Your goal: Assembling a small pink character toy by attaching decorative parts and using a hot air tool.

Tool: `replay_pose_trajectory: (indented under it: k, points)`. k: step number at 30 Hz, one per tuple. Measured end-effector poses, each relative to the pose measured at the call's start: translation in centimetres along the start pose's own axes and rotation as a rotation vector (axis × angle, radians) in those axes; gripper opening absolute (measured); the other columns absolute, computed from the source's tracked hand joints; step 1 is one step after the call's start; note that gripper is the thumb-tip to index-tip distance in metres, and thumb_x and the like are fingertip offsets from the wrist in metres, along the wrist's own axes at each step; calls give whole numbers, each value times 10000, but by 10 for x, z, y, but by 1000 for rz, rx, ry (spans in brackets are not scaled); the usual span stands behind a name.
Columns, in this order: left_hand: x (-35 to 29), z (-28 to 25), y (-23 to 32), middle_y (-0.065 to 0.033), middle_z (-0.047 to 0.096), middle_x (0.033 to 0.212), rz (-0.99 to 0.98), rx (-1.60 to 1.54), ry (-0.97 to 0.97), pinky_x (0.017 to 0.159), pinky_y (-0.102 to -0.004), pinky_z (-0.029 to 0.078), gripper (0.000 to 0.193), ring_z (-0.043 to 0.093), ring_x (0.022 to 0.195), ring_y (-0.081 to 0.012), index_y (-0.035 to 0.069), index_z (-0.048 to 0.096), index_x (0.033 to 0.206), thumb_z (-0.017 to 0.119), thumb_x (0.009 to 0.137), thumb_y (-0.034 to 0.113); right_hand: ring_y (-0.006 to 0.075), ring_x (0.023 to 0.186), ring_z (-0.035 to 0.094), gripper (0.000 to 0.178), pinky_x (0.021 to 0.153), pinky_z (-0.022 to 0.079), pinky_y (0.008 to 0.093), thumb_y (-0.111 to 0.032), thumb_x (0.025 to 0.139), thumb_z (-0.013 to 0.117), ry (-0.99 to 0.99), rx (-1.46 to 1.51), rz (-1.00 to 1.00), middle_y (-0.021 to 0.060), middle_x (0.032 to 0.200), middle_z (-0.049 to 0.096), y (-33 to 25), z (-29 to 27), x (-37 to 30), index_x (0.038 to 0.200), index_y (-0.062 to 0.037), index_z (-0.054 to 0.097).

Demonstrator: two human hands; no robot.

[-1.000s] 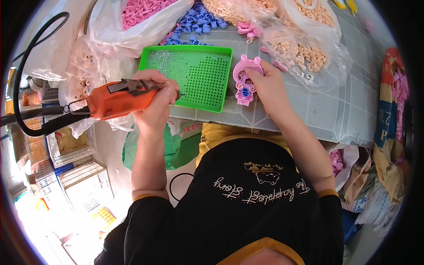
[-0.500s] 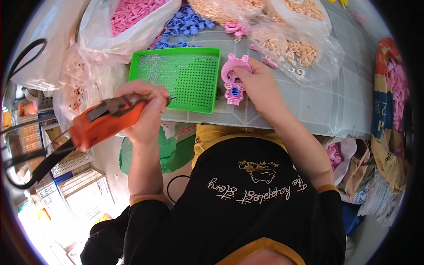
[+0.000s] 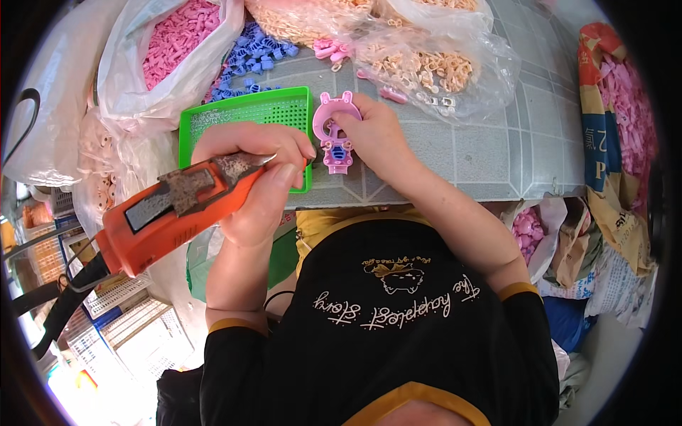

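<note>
An orange electric screwdriver [image 3: 167,224] with a black cord is wrapped in the fingers of my left hand [image 3: 256,167]. Its front end, partly hidden by my fingers, points right, close to a pink plastic toy piece [image 3: 335,106]. That piece has a ring-shaped top with small ears and a blue insert [image 3: 339,153] in its lower body. My right hand [image 3: 373,138] grips it from the right, the thumb pressed inside the ring, just over the table. A green perforated tray [image 3: 186,142] holding tiny silvery bits lies left of it, partly covered by my left hand.
A grey table [image 3: 490,149] carries a white bag of pink parts [image 3: 181,42], a heap of blue parts [image 3: 249,57] and clear bags of peach-coloured pieces [image 3: 433,67]. Loose pink pieces [image 3: 331,50] lie beyond my right hand. Sacks of pink parts [image 3: 629,113] stand at the right.
My left hand has brought the screwdriver right, so its front end is now nearer the pink toy piece. The whole view has shifted slightly; my right hand keeps its grip.
</note>
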State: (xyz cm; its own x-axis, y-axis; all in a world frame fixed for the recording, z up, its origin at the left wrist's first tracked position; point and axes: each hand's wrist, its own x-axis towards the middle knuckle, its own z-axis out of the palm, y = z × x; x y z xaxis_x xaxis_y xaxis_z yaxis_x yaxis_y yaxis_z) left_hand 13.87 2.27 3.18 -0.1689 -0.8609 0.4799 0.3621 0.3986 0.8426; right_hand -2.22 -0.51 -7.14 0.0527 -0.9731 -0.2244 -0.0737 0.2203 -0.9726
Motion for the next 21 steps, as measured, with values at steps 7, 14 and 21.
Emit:
replay_pose_trajectory:
  k: [7,14,21]
  points:
    - [-3,-4,-19,-106,568,683,-36,83,-17,730,-423,515,165,562,611,-202,7,538,915,604,770,-35,257,673,675,192,636,518,377,-134,914,590,65,46,-110,174,797,709,10,5,3,1006,-15,708]
    - [-3,-5,-25,-119,633,814,-47,73,-97,753,-320,557,215,647,768,-193,3,569,937,644,768,-107,280,740,699,199,680,533,390,-126,915,579,108,-17,-79,187,829,717,12,6,7,1006,4,700]
    - [8,10,-12,-92,528,658,2,142,168,731,-412,511,256,513,562,-189,-27,561,1032,546,776,-26,95,804,632,185,699,504,280,-109,937,595,100,-18,-21,41,889,709,2,6,-2,1062,-20,697]
